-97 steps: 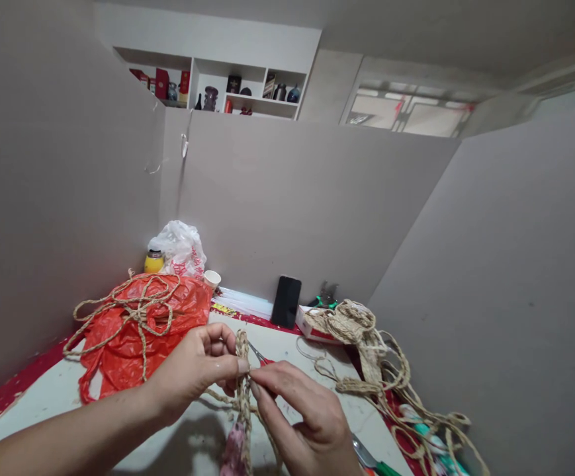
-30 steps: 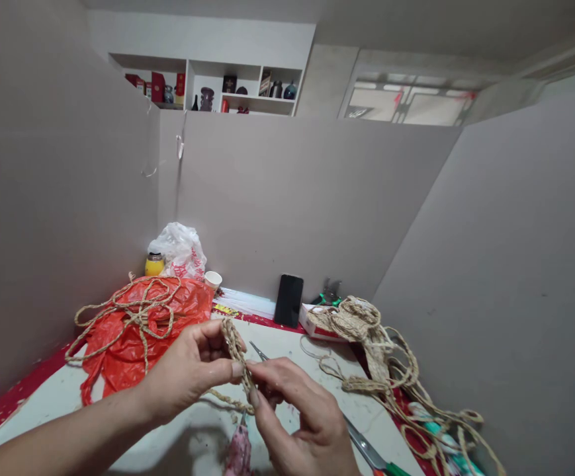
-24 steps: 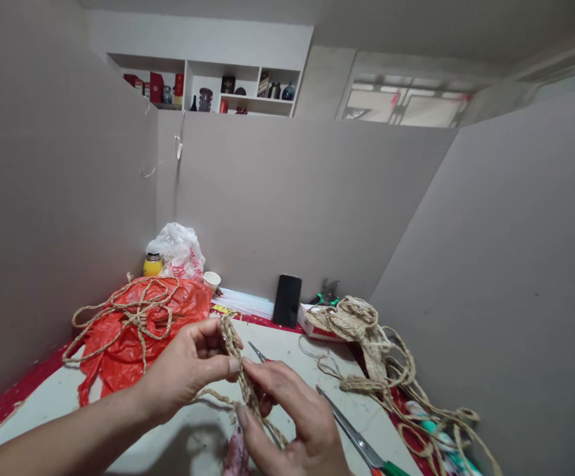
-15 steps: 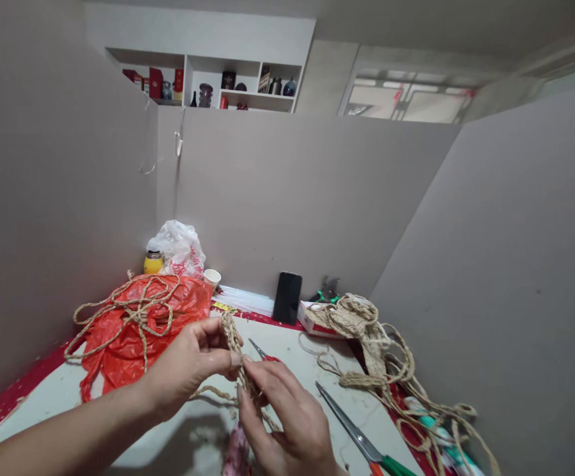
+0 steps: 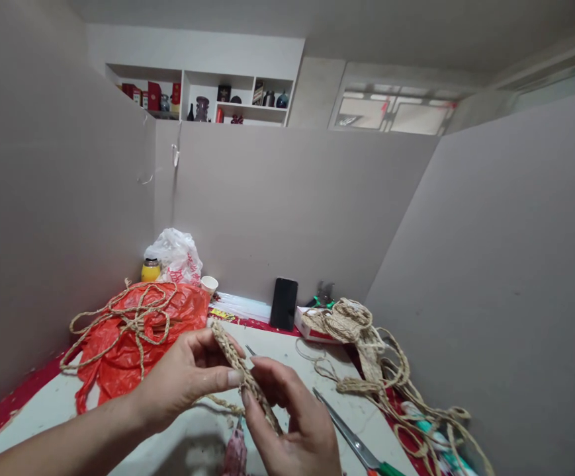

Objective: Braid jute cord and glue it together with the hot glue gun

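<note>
A piece of braided straw rope (image 5: pixel 232 354), tan and layered side by side, is held tilted over the white board. My left hand (image 5: pixel 195 377) pinches its upper part between thumb and fingers. My right hand (image 5: pixel 294 416) grips the lower part, thumb on the near side and fingers behind. A loose rope tail (image 5: pixel 225 404) trails onto the board below my left hand. Under the hands stands a pinkish, wrapped tool with a thin metal tip (image 5: pixel 236 449), perhaps an awl. Small scissors (image 5: pixel 250 350) lie partly hidden behind my right hand.
Large scissors (image 5: pixel 351 436) lie on the board (image 5: pixel 168 436) at right. Braided rope (image 5: pixel 351 320) is heaped at the right edge. A red plastic bag (image 5: pixel 113 360) with rope on it lies left. A phone (image 5: pixel 284 304) leans at the back, near a paper cup (image 5: pixel 209 285). Grey partitions surround the table.
The braided rope piece has turned from nearly upright to a more slanted position, its top leaning left. My right hand's fingers have spread a little along it. The whole view has shifted slightly.
</note>
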{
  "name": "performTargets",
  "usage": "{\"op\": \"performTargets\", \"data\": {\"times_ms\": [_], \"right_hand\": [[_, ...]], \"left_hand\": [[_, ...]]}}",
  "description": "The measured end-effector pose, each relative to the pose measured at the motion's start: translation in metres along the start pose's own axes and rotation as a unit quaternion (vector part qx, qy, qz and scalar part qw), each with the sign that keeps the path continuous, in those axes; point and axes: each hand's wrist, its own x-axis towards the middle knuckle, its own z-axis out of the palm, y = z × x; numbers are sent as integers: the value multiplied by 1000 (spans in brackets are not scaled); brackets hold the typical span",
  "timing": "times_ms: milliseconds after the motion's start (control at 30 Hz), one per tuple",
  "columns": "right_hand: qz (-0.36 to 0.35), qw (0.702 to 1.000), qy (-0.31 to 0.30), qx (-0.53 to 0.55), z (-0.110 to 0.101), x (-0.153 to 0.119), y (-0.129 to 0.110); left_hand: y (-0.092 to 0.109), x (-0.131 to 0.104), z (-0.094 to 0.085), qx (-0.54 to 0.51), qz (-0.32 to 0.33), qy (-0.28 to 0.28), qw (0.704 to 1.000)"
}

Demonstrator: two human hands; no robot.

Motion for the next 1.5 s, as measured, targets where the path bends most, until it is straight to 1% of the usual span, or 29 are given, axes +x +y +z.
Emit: {"op": "performTargets", "data": {"times_ms": [67,167,333,533,633,700,767,867,933,967,1100,1167,1267,1333,1500], "right_hand": [[6,1000,12,-4,0,-1,1],[-1,1000,-2,-21,1,-1,2],[-33,999,-14,-18,3,-2,7],[-53,997,-42,-44,0,1,6],[-76,995,-41,-44,-1,3,6],[-86,994,-45,-46,-1,3,7],[-86,994,-47,-56,0,2,9],[-84,994,-19,-73,1,-2,13],[-62,995,-2,-77,2,-4,15],[-40,997,-4,-73,2,-4,15],[65,997,-47,-11,3,-5,17],[97,994,-57,13,2,-4,17],[107,992,-62,18,2,-2,17],[106,993,-54,14,2,-1,14],[103,994,-37,16,3,0,8]], "left_hand": [[1,0,0,2,7,4,1000],[1,0,0,4,13,-2,1000],[0,1,-2,0,25,-21,999],[-4,2,-5,25,25,-23,999],[-7,2,-5,42,31,-22,998],[-7,3,-5,53,36,-10,998],[-5,4,-5,56,40,16,997],[-3,6,-6,55,43,55,996],[-3,8,-7,54,43,66,995],[-4,8,-8,51,44,67,995],[-6,9,-10,22,54,62,996],[-6,9,-10,11,57,64,996],[-6,9,-9,8,57,74,996],[-6,8,-9,6,58,80,995],[-7,7,-7,-10,56,73,996]]}}
